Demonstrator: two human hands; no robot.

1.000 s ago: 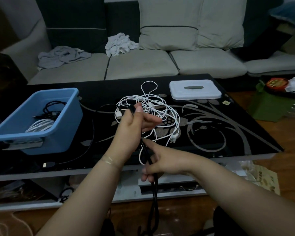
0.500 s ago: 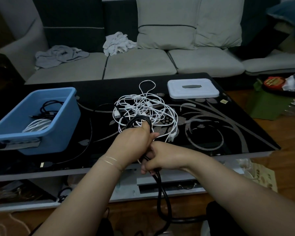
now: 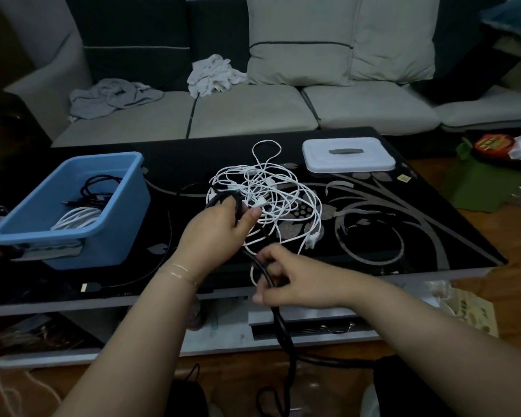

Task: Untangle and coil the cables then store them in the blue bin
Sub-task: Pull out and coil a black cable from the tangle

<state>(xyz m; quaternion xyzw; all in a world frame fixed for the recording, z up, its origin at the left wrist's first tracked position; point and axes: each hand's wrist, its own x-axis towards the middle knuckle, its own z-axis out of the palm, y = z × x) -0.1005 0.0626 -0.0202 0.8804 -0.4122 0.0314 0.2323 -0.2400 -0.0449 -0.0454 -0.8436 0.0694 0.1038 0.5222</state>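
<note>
Black cable (image 3: 278, 320), thick and springy-looking, runs centre frame down to the floor; your left hand (image 3: 214, 233) grips its coiled loops, right hand (image 3: 292, 281) pinches the slack. White tangle (image 3: 268, 200) on the tabletop (image 3: 403, 236) looks light, snaggy. Blue bin (image 3: 73, 212) sits left.

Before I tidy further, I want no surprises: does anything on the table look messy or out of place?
Yes: the white cables lie in a knotted heap mid-table, uncoiled. A thin black cable strays loose beside the blue bin. Nothing looks damaged.
</note>
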